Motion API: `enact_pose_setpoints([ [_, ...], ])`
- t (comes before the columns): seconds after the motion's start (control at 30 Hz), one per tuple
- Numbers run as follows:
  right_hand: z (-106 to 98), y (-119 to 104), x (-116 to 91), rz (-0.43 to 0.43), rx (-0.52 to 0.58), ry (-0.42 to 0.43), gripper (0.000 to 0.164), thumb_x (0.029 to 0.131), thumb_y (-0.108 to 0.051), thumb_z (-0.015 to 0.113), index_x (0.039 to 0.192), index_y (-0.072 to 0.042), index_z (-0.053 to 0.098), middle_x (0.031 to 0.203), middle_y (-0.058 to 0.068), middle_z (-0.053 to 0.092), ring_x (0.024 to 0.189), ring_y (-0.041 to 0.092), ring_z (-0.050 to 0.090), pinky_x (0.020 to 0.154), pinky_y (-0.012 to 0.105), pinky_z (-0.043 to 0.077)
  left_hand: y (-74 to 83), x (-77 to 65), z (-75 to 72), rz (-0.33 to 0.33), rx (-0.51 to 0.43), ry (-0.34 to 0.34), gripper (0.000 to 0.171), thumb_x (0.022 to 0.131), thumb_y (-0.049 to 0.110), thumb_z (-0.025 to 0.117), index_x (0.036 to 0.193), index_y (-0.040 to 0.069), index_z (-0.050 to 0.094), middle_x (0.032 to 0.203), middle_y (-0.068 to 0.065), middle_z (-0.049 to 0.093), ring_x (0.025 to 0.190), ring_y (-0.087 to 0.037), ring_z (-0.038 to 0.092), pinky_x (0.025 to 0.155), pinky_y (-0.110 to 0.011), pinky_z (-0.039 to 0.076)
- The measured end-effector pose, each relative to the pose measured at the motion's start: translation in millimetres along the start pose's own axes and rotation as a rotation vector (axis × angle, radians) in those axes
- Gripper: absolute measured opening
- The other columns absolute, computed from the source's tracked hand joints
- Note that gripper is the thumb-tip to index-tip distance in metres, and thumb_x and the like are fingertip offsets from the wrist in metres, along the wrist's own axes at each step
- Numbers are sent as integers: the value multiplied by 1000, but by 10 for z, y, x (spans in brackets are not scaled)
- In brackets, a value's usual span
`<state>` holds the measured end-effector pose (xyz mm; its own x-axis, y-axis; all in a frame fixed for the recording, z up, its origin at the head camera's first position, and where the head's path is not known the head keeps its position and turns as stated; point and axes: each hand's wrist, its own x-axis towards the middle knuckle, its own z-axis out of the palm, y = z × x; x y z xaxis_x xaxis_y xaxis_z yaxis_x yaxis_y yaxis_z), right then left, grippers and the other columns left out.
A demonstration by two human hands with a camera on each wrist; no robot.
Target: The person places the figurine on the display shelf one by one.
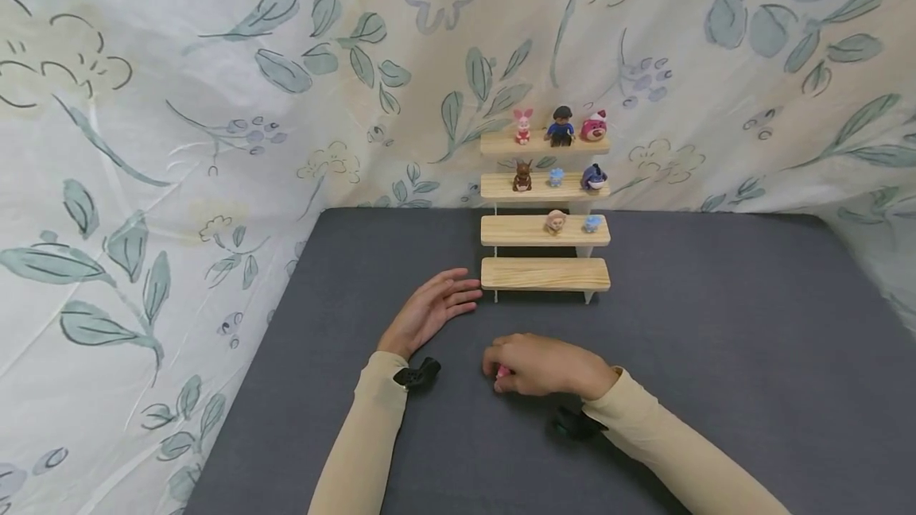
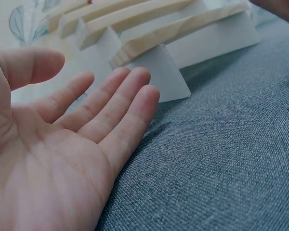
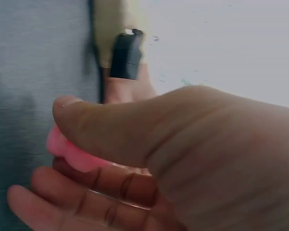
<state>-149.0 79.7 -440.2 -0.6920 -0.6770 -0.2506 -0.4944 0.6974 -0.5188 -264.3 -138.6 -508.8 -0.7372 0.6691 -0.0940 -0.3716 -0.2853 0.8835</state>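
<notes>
A small pink figure (image 1: 503, 372) is pinched between the thumb and fingers of my right hand (image 1: 547, 364), low over the dark cloth in front of the stand. In the right wrist view only a rounded part of the pink figure (image 3: 77, 156) shows; the fingers cover the rest. My left hand (image 1: 429, 312) holds nothing, its fingers loosely extended and the palm turned inward. Its fingertips are close to the left end of the lowest wooden step (image 1: 545, 275) of a tiered stand. From the frames I cannot tell whether they touch it.
Small toy figures stand on the upper steps: a pink piglet (image 1: 523, 127), a dark-haired doll (image 1: 560, 127), a brown figure (image 1: 522, 176), a donkey (image 1: 593, 177), a beige-pink figure (image 1: 555, 222) and others. Grey cloth (image 1: 716, 324) covers the table; a patterned curtain (image 1: 236, 102) hangs behind.
</notes>
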Motion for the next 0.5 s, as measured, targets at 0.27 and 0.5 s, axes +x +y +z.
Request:
enact_pose_setpoints([
  [0.27, -134, 5, -38, -22, 74, 37, 13, 96, -22, 71, 105, -13, 71, 94, -8, 63, 77, 0, 53, 70, 19, 48, 3, 45, -3, -1, -5, -9, 53, 112, 21, 38, 157, -2, 25, 149, -22, 47, 129, -23, 59, 113, -38, 49],
  [0.5, -189, 59, -94, -62, 82, 91, 6, 96, -16, 71, 101, -13, 71, 92, -6, 58, 77, 2, 50, 70, 19, 46, -2, 23, 3, -2, -10, 10, 52, 112, 20, 38, 157, -2, 25, 146, -19, 50, 126, -21, 61, 110, -35, 51],
])
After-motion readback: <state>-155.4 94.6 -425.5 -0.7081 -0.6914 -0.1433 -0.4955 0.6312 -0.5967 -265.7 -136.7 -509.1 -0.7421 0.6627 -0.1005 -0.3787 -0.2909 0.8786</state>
